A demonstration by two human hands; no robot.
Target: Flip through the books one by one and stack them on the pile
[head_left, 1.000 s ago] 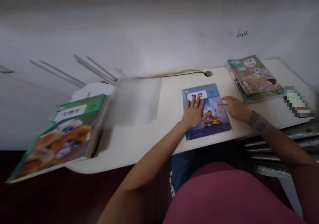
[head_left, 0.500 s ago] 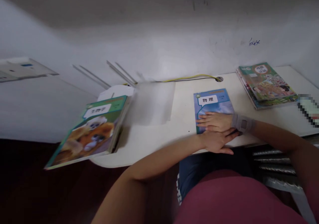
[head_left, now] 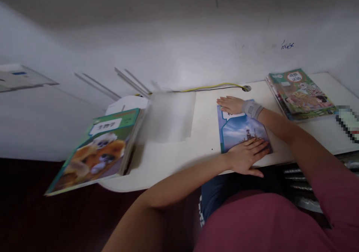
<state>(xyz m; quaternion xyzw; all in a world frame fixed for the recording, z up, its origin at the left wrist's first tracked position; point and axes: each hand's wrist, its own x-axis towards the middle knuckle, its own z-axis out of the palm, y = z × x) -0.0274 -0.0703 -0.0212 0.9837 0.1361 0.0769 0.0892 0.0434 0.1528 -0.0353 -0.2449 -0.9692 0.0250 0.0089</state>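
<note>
A blue textbook with a sky picture lies closed on the white desk, in front of me. My left hand lies flat on its lower right corner, fingers stretched out. My right hand, with a grey wrist band, reaches across the book. It rests flat on the top left corner, over the title label, fingers extended. Neither hand grips anything.
A stack of books topped by a green one with an orange animal overhangs the desk's left end. Another colourful stack sits at the back right. Translucent sheets lie mid-desk. A yellow cable runs along the wall.
My right hand slid from the middle of the blue book up to its top left corner. My left hand shifted slightly onto the book's lower right corner.
</note>
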